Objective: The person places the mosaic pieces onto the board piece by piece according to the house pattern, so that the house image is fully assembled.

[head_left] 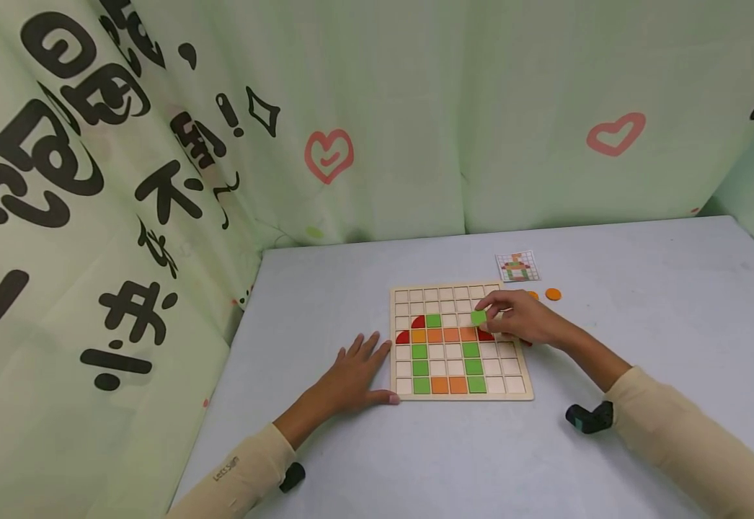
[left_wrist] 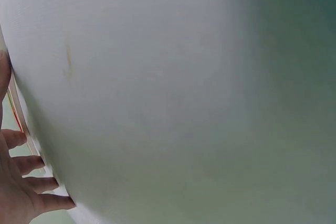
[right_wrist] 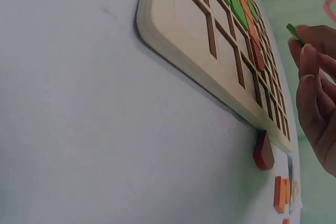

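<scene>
A wooden grid board (head_left: 468,397) lies on the table, with green, orange and red tiles set in several of its cells. My right hand (head_left: 520,316) pinches a green square tile (head_left: 478,318) between thumb and fingertips over the board's right half. In the right wrist view that green tile (right_wrist: 295,32) is seen edge-on, raised off the grid. Beneath the hand, a red tile (head_left: 484,336) sits at the end of the orange row. My left hand (head_left: 354,375) rests with fingers spread at the board's left edge, its thumb at the lower left corner.
A small printed pattern card (head_left: 517,267) lies behind the board. Orange round pieces (head_left: 553,294) are right of it, partly hidden by the right hand. A loose red piece (right_wrist: 264,152) lies against the board's right side. A printed curtain (head_left: 390,180) hangs behind the table.
</scene>
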Tool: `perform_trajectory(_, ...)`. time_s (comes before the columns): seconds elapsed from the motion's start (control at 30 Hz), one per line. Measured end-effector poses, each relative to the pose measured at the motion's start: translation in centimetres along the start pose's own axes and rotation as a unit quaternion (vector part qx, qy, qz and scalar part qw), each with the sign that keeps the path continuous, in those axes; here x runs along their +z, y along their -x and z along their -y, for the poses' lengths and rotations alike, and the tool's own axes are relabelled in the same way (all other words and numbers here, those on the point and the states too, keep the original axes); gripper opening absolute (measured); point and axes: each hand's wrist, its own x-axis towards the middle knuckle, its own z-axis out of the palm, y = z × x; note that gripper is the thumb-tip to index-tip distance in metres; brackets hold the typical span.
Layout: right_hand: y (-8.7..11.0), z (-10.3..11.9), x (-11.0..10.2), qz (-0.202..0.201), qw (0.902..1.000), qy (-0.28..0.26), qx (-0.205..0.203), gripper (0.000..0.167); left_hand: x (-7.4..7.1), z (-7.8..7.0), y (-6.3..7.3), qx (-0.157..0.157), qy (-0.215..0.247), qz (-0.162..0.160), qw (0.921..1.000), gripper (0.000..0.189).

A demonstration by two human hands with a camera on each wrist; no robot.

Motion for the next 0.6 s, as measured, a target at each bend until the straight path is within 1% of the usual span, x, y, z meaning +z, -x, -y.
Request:
perform_trajectory(0.23,-1.2,0.1,1.2,-0.002,0.9998,-0.002,-0.019,0.029,-0.2,-0.2,0.1,-0.001,0.006,0.001,1.0000,0.101)
perform_trajectory(0.4,-2.0,0.2,1.8,0.003,0.9999,-0.015,-0.006,0.030,-0.1,-0.2,0.0,-0.002,-0.002,0.000,1.0000,0.102)
perform_trajectory(0.47,-2.3,0.2,2.0,0.010,0.9998,-0.019,0.005,0.031,0.0,-0.2,0.1,-0.003,-0.005,0.000,1.0000,0.102)
perform_trajectory(0.57,-2.8,0.4,2.5,0.011,0.9998,-0.008,0.015,0.032,0.0,-0.2,0.1,-0.005,-0.003,0.000,1.0000,0.102)
perform_trajectory(0.6,-3.0,0.4,2.6,0.011,0.9999,0.001,0.011,0.032,0.0,-0.2,0.1,-0.005,-0.001,0.000,1.0000,0.102)
